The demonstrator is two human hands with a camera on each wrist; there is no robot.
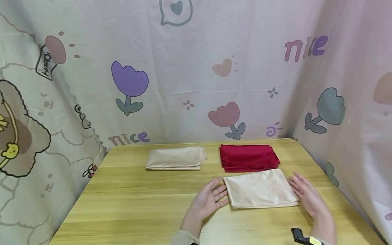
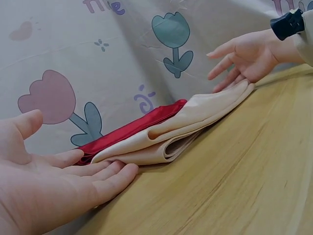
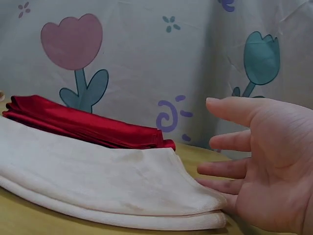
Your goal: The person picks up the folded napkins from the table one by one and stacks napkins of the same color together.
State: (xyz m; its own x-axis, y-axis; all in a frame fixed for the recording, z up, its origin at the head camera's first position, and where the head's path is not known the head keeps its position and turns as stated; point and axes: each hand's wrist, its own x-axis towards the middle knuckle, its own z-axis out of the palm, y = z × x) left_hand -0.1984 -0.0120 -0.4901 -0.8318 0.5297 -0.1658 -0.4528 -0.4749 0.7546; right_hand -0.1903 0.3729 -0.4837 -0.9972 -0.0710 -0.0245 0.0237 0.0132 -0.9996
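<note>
A folded cream satin cloth point(image 1: 261, 190) lies on the table between my two hands, just in front of a folded red cloth point(image 1: 248, 158). My left hand point(image 1: 209, 200) is at its left edge, palm turned inward, fingers extended; in the left wrist view its fingertips point(image 2: 128, 171) reach the cloth's folded layers. At the opposite edge, my right hand point(image 1: 310, 197) has its fingers straight and spread, with the lower fingers right at the cloth's corner in the right wrist view. Neither hand grips the cloth.
Another folded cream cloth point(image 1: 176, 159) lies at the back left of the wooden table point(image 1: 128, 204). Printed curtains point(image 1: 183, 78) hang behind the table and along both sides, close to its edges.
</note>
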